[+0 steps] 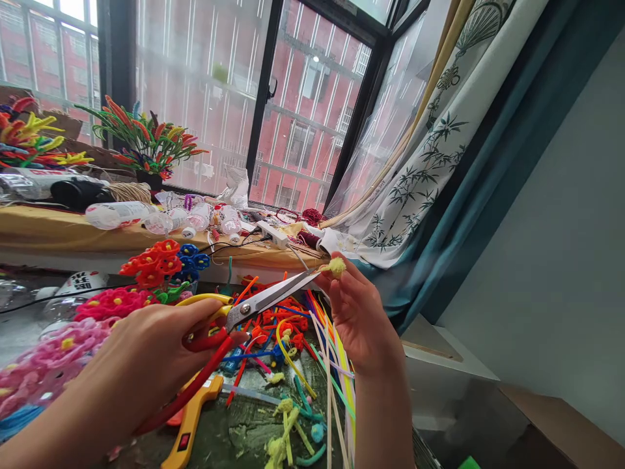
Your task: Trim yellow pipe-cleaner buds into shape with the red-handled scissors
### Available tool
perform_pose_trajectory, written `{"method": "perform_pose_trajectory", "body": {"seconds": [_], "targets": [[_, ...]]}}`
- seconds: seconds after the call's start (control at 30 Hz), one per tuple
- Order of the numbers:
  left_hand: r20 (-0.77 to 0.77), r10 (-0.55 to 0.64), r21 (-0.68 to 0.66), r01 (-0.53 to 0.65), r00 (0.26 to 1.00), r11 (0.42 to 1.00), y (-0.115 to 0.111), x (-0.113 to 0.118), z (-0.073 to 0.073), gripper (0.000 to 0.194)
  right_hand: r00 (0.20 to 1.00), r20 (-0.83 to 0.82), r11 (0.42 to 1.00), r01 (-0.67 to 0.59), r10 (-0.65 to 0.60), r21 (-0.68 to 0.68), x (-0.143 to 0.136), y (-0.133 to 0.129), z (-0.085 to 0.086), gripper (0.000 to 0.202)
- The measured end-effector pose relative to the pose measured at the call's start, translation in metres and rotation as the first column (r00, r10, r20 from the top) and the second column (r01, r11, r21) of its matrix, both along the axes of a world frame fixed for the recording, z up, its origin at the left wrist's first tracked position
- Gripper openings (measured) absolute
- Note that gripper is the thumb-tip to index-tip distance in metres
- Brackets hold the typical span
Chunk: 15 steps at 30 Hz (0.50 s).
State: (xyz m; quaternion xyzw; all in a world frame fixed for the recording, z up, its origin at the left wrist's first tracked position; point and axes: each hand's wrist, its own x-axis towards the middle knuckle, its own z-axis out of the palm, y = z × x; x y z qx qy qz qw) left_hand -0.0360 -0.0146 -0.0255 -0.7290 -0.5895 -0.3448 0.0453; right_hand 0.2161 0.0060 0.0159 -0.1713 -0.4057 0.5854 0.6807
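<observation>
My left hand [166, 339] grips a pair of scissors [278, 294] with red and yellow handles. Their silver blades point up and to the right, only slightly apart. Between its thumb and fingers, my right hand [354, 312] pinches a small fuzzy yellow pipe-cleaner piece [336, 266]. The blade tips reach this piece at its left side; whether they touch it I cannot tell. Below the hands, several light-yellow pipe-cleaner pieces [288, 423] lie on the dark table, among red and blue ones. Long straight pipe cleaners [336, 365] lie just left of my right wrist.
A yellow glue gun [195, 417] lies under my left forearm. Pink pipe-cleaner flowers [63, 345] and red flowers [153, 264] stand to the left. Plastic bottles [120, 213], a white power strip [272, 234] and a potted pipe-cleaner plant [151, 143] occupy the windowsill. A curtain [415, 189] hangs at right.
</observation>
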Motion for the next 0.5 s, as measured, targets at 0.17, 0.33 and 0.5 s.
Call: {"method": "perform_pose_trajectory", "body": {"seconds": [0.17, 0.33, 0.5], "targets": [[-0.057, 0.037, -0.052, -0.040, 0.998, 0.998, -0.0006, 0.0000, 0.0026, 0.043, 0.999, 0.031, 0.999, 0.032, -0.033, 0.011, 0.0012, -0.0005, -0.0010, 0.019], [-0.080, 0.024, -0.084, -0.031, 0.996, 0.996, -0.0029, -0.0011, 0.0024, 0.039, 0.992, 0.086, 0.995, 0.090, -0.093, 0.036, 0.0038, 0.0004, -0.0055, 0.021], [-0.089, 0.029, -0.093, -0.038, 0.996, 0.995, -0.0015, -0.0013, 0.0010, 0.040, 0.992, 0.083, 0.995, 0.089, -0.092, 0.034, 0.0042, -0.0002, -0.0061, 0.022]]}}
